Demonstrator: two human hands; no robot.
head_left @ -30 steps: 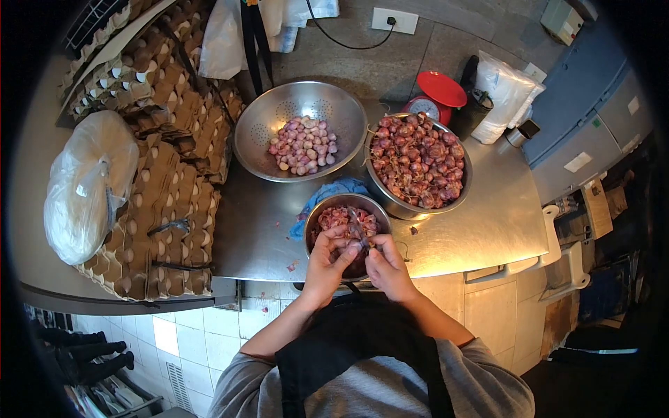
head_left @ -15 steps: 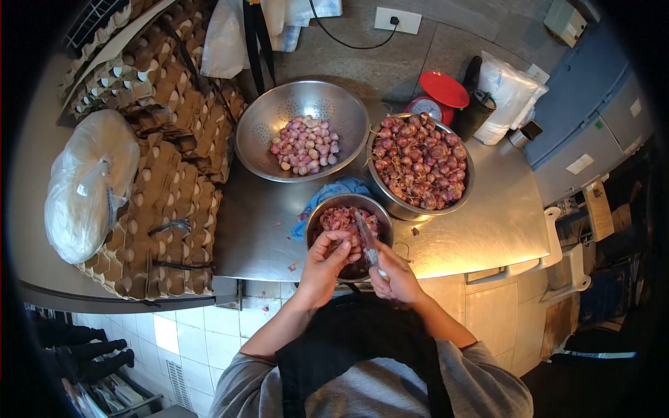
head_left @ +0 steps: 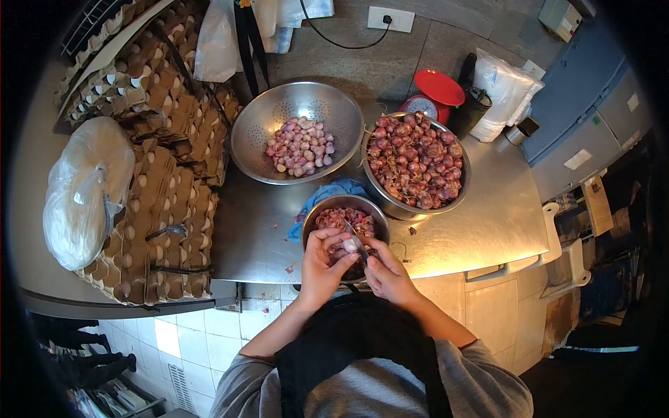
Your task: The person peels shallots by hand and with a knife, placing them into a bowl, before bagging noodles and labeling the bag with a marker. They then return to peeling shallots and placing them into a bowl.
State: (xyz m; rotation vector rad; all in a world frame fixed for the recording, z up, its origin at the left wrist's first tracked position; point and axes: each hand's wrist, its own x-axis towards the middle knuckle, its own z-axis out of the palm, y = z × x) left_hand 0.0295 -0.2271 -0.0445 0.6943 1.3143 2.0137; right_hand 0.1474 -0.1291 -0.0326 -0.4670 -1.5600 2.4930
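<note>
Over a small steel bowl (head_left: 309, 221) of reddish peelings (head_left: 359, 220), my left hand (head_left: 323, 266) grips a pale shallot (head_left: 350, 246) between its fingers. My right hand (head_left: 387, 273) is closed around a knife (head_left: 355, 238), its blade against or just beside the shallot. Behind the bowl, a steel colander (head_left: 247, 143) contains peeled shallots (head_left: 303, 146). To its right stands a deep steel pot (head_left: 404, 209) heaped with unpeeled red shallots (head_left: 418, 160). A blue cloth (head_left: 341, 187) lies behind the small bowl, partly hidden by it.
Stacked egg trays (head_left: 157, 237) fill the left side, with a knotted plastic bag (head_left: 90, 191) on top. A red scale (head_left: 439, 88) and white plastic packages (head_left: 498, 94) stand at the back right. The steel table's (head_left: 481, 240) front edge is near my body.
The knife has moved down and left, its blade now at the shallot. My right hand has turned and come closer to my left, and the shallot shows more clearly.
</note>
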